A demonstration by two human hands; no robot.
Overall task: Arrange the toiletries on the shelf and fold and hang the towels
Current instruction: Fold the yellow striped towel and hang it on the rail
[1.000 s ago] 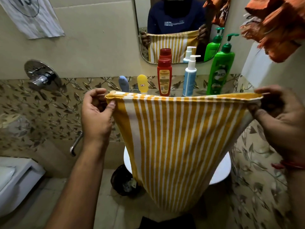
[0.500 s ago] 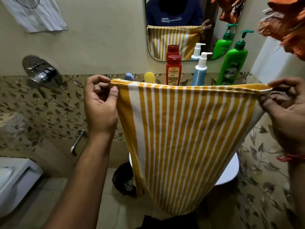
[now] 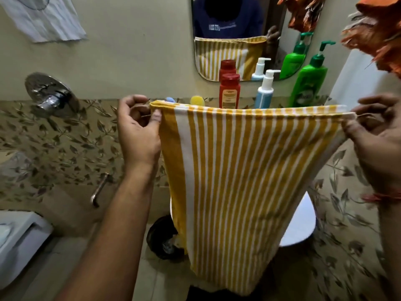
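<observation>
The left hand (image 3: 138, 131) is pinching one top corner of the yellow-and-white striped towel (image 3: 245, 170), and the right hand (image 3: 377, 137) is pinching the other. The towel is hanging flat and stretched between them, in front of the bottles. This looks like the folding step. Next, the corners probably need bringing together evenly.

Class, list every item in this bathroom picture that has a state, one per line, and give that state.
Striped towel: doubled over, held taut by its top corners, hanging free.
Left hand: pinching the towel's left corner.
Right hand: pinching the right corner.
Red bottle: upright, capped.
Blue pump bottle: upright.
Green pump bottle: upright.
Orange cloth: hanging, crumpled.
</observation>
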